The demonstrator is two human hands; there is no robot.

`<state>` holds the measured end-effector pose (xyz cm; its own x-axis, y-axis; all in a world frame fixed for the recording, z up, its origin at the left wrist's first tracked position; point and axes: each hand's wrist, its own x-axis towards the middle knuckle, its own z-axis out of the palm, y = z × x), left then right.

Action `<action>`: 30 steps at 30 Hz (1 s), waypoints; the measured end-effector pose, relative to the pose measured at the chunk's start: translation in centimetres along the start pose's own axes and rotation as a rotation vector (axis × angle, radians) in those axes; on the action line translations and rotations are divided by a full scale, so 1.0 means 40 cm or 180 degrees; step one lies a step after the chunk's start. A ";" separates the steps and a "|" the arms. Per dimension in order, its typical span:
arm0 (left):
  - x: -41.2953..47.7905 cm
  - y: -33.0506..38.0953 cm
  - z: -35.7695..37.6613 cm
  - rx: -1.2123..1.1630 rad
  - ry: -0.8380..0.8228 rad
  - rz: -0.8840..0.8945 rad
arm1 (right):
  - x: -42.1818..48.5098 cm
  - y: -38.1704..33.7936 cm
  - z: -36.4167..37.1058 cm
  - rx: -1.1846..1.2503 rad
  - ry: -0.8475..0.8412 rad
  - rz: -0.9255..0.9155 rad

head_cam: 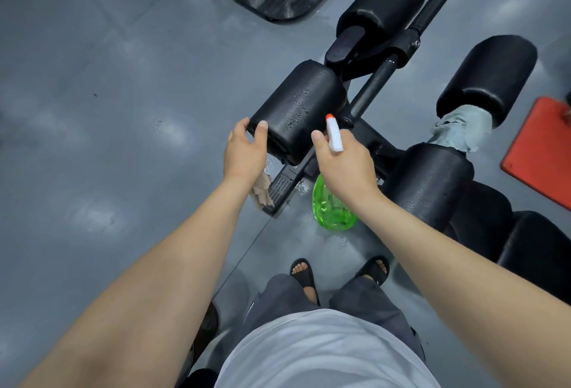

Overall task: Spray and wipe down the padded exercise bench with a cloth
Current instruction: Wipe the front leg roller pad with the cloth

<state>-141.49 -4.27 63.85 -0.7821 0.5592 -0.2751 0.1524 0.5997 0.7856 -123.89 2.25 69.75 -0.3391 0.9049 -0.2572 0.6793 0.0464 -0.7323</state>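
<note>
Left hand [244, 153] curls fingers round wet cylindrical pad [296, 109]; right hand [346, 165] grips translucent green bottle [330, 208]

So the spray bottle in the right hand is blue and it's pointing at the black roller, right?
Not quite. The head view shows the spray bottle is green, not blue, with a white head and an orange tip. The rest is right: the right hand holds it, pointing at the black roller.
</note>
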 end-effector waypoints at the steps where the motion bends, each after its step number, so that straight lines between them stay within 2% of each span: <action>1: 0.002 0.005 -0.001 -0.0006 0.0017 -0.0035 | 0.005 -0.003 -0.003 0.0028 0.0046 0.0020; 6: -0.014 0.013 -0.005 -0.0066 0.0095 0.0053 | 0.009 -0.009 -0.009 -0.0038 0.0059 0.0126; 12: -0.016 0.012 0.001 -0.0013 0.0055 -0.0071 | -0.024 0.009 -0.003 -0.0071 -0.0436 0.0023; 15: -0.019 0.015 0.001 0.0069 0.0202 -0.0148 | -0.046 0.015 0.005 -0.0392 -0.0560 -0.0180; 19: -0.057 0.005 0.011 0.0078 0.0220 0.0124 | -0.054 0.008 -0.003 -0.0469 -0.0300 -0.0176; 22: -0.053 0.003 0.010 0.0050 0.0104 0.0063 | -0.041 0.001 -0.016 -0.0277 -0.0036 -0.0154; 25: -0.037 0.012 0.000 0.0040 0.0131 -0.0049 | -0.022 -0.010 -0.033 -0.0095 0.0053 -0.0083; 30: -0.047 0.013 -0.001 0.0096 0.0123 0.0188 | -0.006 -0.021 -0.050 -0.0281 0.0128 -0.0039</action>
<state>-139.97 -5.03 64.79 -0.7939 0.5718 -0.2068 0.2167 0.5838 0.7825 -123.06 2.83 71.68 -0.3227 0.9202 -0.2217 0.7305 0.0932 -0.6765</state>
